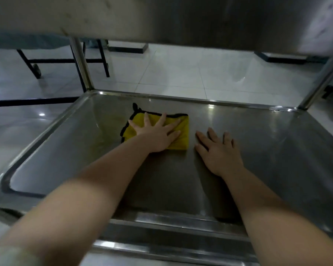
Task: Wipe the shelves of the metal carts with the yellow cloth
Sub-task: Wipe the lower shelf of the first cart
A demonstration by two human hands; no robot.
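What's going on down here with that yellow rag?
A person is wiping the lower shelf of a metal cart. Their left hand presses flat, fingers spread, on the yellow cloth near the middle of the shelf. The right hand lies flat on the bare metal just beside the cloth, not touching it. The upper shelf hangs right overhead.

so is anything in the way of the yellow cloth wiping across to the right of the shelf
Only the right hand, lying flat on the stainless steel cart shelf just right of the black-edged yellow cloth under the left hand. Nothing else visible.
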